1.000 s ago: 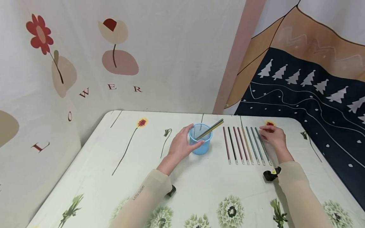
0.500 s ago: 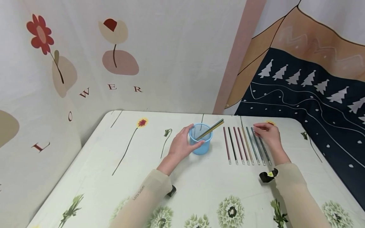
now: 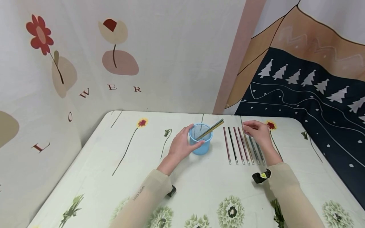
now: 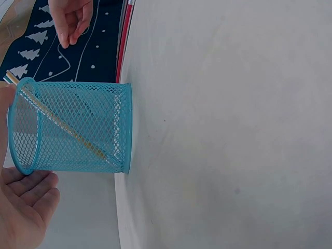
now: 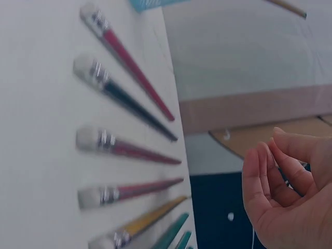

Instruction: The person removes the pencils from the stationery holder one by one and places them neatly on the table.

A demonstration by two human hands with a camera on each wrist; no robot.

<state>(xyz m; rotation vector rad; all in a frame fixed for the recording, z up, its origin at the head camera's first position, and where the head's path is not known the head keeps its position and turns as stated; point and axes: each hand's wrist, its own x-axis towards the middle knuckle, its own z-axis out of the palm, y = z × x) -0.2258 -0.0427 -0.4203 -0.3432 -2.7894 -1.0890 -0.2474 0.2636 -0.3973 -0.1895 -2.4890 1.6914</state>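
Note:
With thumb and fingers around its rim, my left hand (image 3: 179, 144) holds a blue mesh pen cup (image 3: 201, 149) upright on the table. Two pencils (image 3: 213, 127), one gold and one green, lean out of the cup to the right. My right hand (image 3: 260, 134) hovers at the far end of a row of pencils, fingertips close by the tip of the gold pencil (image 3: 247, 145). In the right wrist view its fingers are loosely bent with nothing between them. Teal pencils (image 3: 253, 148) lie partly hidden under this hand.
Left of the gold pencil lie a black pencil (image 3: 232, 145) and several red pencils (image 3: 226, 145), erasers toward me. A white flower-print cloth (image 3: 199, 186) covers the table. Printed curtains (image 3: 176, 63) hang behind it. A black wrist device (image 3: 260, 176) sits by the right sleeve.
My right hand has moved left along the row, from the rightmost teal pencil to above the gold one. The left hand and the cup have stayed still.

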